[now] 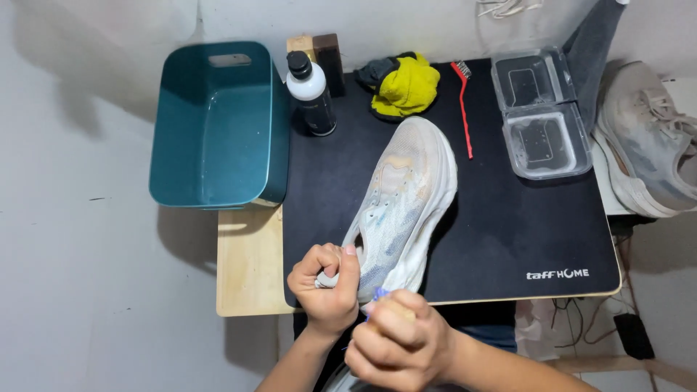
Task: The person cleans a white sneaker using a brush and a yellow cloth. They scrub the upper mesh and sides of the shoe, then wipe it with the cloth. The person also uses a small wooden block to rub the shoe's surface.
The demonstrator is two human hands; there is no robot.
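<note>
- My left hand [327, 287] is clamped around the heel of the shoe [403, 203], thumb pressed up along the collar, fingers curled tight on the back.
- My right hand [396, 341] is closed in a fist just below the heel, gripping something with a bit of blue showing at the top — too hidden to say what it is.
- The shoe lies on the black mat [508, 232], heel at the mat's near edge, toe pointing toward the far edge.
- It is a pale mesh sneaker — white and grey with faint peach and bluish patches, laces out, eyelets bare, thick white sole.
- At the mat's far edge: a black bottle [312, 94] with a white shoulder, a yellow cloth [406, 87], a red-handled brush [462, 109].
- A clear plastic box [541, 112] sits open at the far right corner.
- A teal tub [218, 123] overhangs the table's left side.
- A second sneaker [646, 138] rests off the right edge.
</note>
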